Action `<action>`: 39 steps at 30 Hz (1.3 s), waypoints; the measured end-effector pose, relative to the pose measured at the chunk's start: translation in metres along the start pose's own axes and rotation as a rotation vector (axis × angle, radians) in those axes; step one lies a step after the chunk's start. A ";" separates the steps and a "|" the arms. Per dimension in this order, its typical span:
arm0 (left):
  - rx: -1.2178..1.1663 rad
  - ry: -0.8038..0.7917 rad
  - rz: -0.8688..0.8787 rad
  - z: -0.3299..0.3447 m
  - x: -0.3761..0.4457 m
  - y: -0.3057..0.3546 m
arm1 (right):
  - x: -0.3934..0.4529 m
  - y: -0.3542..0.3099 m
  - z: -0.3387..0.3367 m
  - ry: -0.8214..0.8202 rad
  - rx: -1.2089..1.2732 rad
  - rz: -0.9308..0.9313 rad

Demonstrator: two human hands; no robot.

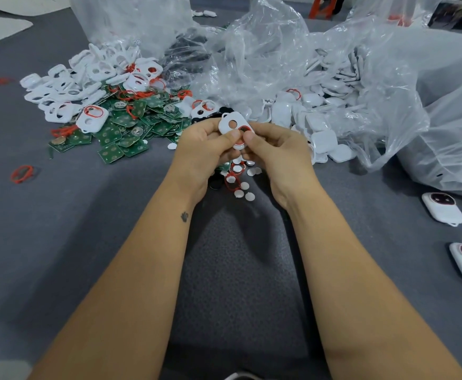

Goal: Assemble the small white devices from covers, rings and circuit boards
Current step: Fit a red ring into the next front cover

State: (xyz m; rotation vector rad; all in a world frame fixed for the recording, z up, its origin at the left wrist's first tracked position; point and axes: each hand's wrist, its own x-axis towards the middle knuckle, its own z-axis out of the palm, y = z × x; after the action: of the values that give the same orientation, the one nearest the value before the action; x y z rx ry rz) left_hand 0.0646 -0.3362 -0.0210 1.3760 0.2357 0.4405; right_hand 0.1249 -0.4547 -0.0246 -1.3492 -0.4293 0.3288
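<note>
White cover [234, 124], with one round hole showing and a red ring [245, 129] seated at its lower opening, is held above the grey table [59, 242] between both hands. Largest in view, clear plastic bags [375, 86] lie crumpled beyond and to the right of the hands; the right-hand bag holds solid white shells [324, 139] that spill from its mouth to just beside the right hand. Beyond the left hand lies a loose heap of white covers [67, 89] mixed with red rings, and nearer the hand a heap of green circuit boards [120, 133]. Two assembled devices [442, 211], each with a dark round face, lie well to the right of the right wrist. Small white discs [245, 186] and a red ring are scattered on the table beneath the hands. Left hand [205, 149] grips the cover, thumb curled onto its face. Right hand [276, 152] pinches the cover's lower edge at the ring, thumb tip touching it. Both forearms reach forward from the lower edge, converging at the cover.
</note>
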 end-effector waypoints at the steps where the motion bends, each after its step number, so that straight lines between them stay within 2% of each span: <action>1: 0.008 -0.003 0.010 0.000 0.000 -0.001 | 0.000 0.000 0.000 0.017 -0.023 -0.016; 8: 0.061 -0.013 0.096 0.003 -0.002 -0.002 | 0.001 0.001 -0.001 0.079 -0.046 -0.051; 13: 0.073 -0.053 0.162 0.002 -0.003 0.002 | 0.004 -0.005 -0.005 0.022 0.173 0.059; 18: 0.079 -0.037 0.207 0.002 -0.004 0.002 | 0.002 -0.002 -0.002 0.037 0.018 -0.044; 22: 0.157 -0.059 0.265 0.005 -0.004 0.002 | 0.000 -0.001 -0.001 0.094 -0.007 -0.071; 27: 0.110 -0.151 0.229 0.005 -0.006 0.002 | -0.001 -0.005 -0.004 0.088 0.073 -0.049; 34: 0.036 -0.111 0.206 0.004 -0.006 0.003 | 0.001 -0.009 -0.004 0.000 0.293 0.052; 39: 0.058 -0.116 0.209 0.004 -0.004 0.002 | 0.002 -0.008 -0.005 -0.016 0.320 0.084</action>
State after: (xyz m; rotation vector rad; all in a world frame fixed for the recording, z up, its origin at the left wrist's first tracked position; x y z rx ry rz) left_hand 0.0620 -0.3415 -0.0188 1.4845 0.0086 0.5281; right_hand 0.1288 -0.4601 -0.0170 -1.0543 -0.3184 0.4577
